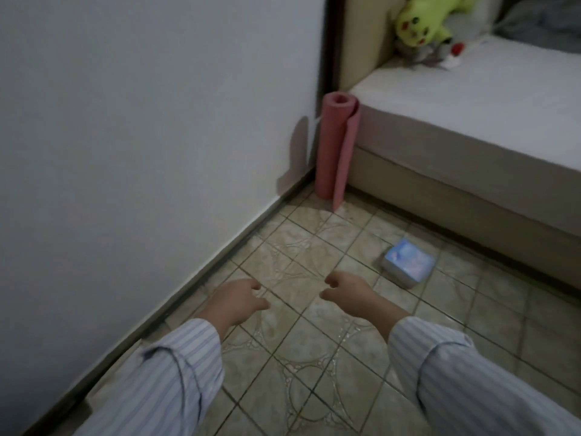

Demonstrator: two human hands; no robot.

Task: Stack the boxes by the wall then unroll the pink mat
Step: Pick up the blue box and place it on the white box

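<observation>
A rolled pink mat [335, 146] stands upright in the corner between the white wall and the bed, its loose outer edge hanging down to the floor. One small light-blue box [408, 262] lies on the tiled floor near the bed base. My left hand [239, 300] and my right hand [345, 292] are stretched out low over the tiles, side by side, fingers loosely curled and apart, holding nothing. The box is a short way to the right of my right hand. Both arms wear striped sleeves.
A white wall [141, 136] with a dark skirting runs along the left. A bed [471, 99] with a beige base fills the right side, with a yellow plush toy [421, 23] on the mattress. Beige patterned floor tiles [298, 247] spread between them.
</observation>
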